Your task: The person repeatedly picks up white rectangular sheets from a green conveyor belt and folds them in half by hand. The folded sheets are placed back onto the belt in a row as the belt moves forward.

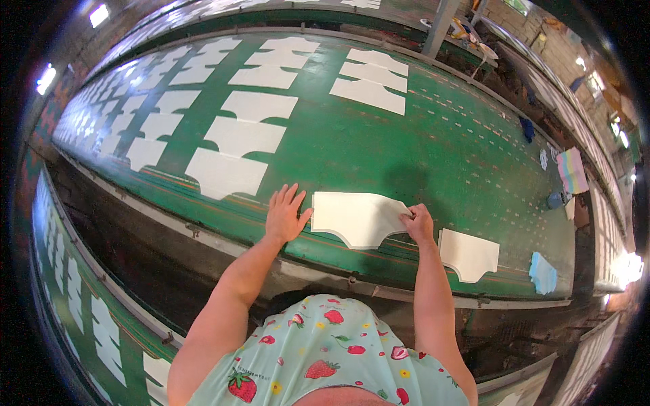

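In front of me on the long green table (pixel 352 155) lies a small stack of cream-white cut fabric pieces (pixel 359 218), shaped like garment panels with curved cut-outs. My right hand (pixel 418 222) pinches the stack's right corner between thumb and fingers. On the bare table just beyond the stack's left edge, my left hand (pixel 286 213) lies flat with its fingers spread. A second white fabric stack (pixel 468 255) rests to the right of my right forearm. Left of my left hand, a column of single white panels (pixel 227 174) is laid out flat.
More white panels (pixel 369 93) lie in rows toward the far left. At the right end are a light-blue cloth piece (pixel 542 273), a blue cup (pixel 555 200) and a striped pastel cloth (pixel 572 170). A metal post (pixel 440 30) rises behind the table. Another green table (pixel 74 284) stands at lower left.
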`<action>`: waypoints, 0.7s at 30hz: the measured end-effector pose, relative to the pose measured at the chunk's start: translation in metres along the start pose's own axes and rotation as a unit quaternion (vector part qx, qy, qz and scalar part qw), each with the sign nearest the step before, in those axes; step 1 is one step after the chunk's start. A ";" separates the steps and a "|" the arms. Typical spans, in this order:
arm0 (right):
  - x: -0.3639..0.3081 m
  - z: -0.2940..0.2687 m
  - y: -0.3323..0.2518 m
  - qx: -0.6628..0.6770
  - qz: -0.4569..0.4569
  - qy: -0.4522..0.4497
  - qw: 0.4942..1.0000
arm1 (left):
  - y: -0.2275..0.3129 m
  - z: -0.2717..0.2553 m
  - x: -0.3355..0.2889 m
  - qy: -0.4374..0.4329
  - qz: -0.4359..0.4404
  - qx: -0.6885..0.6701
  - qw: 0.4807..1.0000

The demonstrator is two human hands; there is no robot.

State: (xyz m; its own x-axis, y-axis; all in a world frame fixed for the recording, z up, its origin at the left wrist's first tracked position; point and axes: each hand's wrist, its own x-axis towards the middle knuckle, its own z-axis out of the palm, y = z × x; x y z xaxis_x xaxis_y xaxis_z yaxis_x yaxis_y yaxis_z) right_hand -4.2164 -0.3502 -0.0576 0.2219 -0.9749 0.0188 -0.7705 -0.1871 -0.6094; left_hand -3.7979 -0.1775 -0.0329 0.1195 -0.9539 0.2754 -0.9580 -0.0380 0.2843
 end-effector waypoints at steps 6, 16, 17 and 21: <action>-0.011 -0.008 -0.029 -0.039 -0.143 0.037 0.988 | -0.005 0.000 0.002 -0.008 -0.007 -0.012 1.000; -0.111 0.015 -0.133 0.258 -0.194 -0.210 0.923 | 0.036 0.013 0.023 -0.050 0.089 -0.151 0.983; -0.109 0.004 -0.133 0.307 -0.169 -0.192 0.917 | 0.041 0.010 0.029 -0.085 0.127 -0.139 0.979; -0.095 -0.069 -0.088 0.408 -0.065 -0.113 0.904 | 0.082 0.010 0.051 -0.111 0.066 -0.232 0.964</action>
State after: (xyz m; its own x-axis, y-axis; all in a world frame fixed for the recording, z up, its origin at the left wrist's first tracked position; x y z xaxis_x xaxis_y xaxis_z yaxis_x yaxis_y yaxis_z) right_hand -4.2110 -0.2499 0.0488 0.4664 -0.8842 0.0259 -0.0529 -0.0571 -0.9970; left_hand -3.8729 -0.2320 -0.0046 -0.1041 -0.9833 0.1496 -0.7351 0.1773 0.6543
